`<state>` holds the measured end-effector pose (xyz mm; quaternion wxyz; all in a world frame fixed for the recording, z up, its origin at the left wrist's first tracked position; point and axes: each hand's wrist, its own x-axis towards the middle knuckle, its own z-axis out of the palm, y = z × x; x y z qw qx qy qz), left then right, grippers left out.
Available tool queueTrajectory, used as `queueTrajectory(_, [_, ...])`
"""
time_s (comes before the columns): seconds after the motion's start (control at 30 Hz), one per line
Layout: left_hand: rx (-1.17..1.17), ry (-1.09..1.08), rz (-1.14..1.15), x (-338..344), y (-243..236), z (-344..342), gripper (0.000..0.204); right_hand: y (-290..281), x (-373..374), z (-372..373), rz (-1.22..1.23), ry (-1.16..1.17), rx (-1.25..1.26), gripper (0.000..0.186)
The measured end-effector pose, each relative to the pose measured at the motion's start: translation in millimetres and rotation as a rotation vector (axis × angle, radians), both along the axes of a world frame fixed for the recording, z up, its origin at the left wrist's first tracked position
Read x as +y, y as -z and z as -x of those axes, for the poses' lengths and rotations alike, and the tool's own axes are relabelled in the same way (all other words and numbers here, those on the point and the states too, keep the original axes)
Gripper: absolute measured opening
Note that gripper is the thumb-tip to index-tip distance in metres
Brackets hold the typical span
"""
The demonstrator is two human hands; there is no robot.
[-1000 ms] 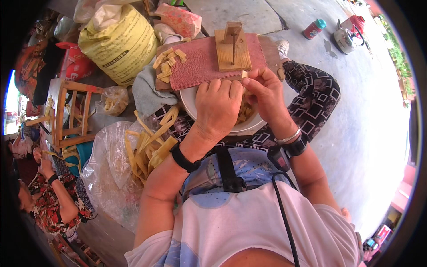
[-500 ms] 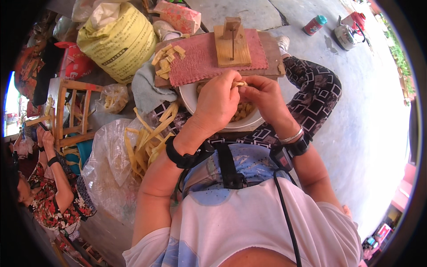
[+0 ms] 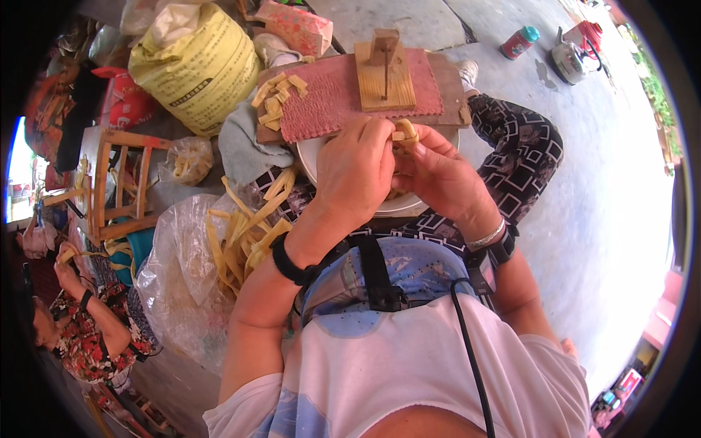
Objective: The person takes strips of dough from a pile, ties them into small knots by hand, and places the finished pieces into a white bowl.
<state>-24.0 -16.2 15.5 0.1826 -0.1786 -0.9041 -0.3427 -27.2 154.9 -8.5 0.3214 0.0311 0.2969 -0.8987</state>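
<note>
A folded yellowish strip (image 3: 407, 133) is pinched between both my hands, looped over near the fingertips. My left hand (image 3: 355, 171) is closed with its back up, so its fingers are partly hidden. My right hand (image 3: 447, 175) grips the strip's loop between thumb and fingers. Below them is a white basin (image 3: 309, 158), its contents mostly covered by my hands. Just beyond lies a board with a red cloth (image 3: 321, 109), bearing a small wooden stand (image 3: 365, 82) with a thin upright rod. Short cut strip pieces (image 3: 274, 109) are heaped at the cloth's left end.
Long yellowish strips (image 3: 237, 237) lie on clear plastic (image 3: 179, 255) at my left. Beyond them are a grey towel (image 3: 244, 142), a wooden chair (image 3: 128, 182) and a full yellow sack (image 3: 197, 69). A co-worker (image 3: 91, 321) sits far left. A kettle (image 3: 566, 62) and bottle (image 3: 520, 42) stand far right.
The strip between my hands now shows a raised loop at my right fingertips. My right hand has turned and shifted slightly right and down. The co-worker's hands have moved down, with a strip in them.
</note>
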Motion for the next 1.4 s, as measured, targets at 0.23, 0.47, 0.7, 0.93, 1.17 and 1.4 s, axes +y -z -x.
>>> queueTrajectory(0.23, [-0.292, 0.146, -0.294, -5, -6, 0, 0.010, 0, 7, 2, -0.160, 0.022, 0.103, 0.022])
queueTrajectory(0.47, [-0.911, 0.267, -0.999, -28, 2, -3, 0.009, -16, 42, 21, -0.511, 0.023, 0.282, 0.016])
queueTrajectory(0.7, [-0.305, 0.125, -0.380, -29, -6, 2, 0.013, -35, 31, 11, -0.842, 0.031, 0.528, 0.015])
queueTrajectory(0.93, [-0.253, 0.310, 0.039, -9, -8, 8, 0.014, -51, 15, 17, -1.116, 0.037, 1.135, 0.018])
queueTrajectory(1.17, [-0.820, 0.497, -0.278, -28, -30, 9, 0.024, -79, 33, 26, -1.324, -0.195, 1.652, 0.015])
queueTrajectory(1.4, [-0.572, 0.335, -0.147, -34, -2, 50, 0.020, -37, 27, 54, -1.154, -0.140, 0.753, 0.017])
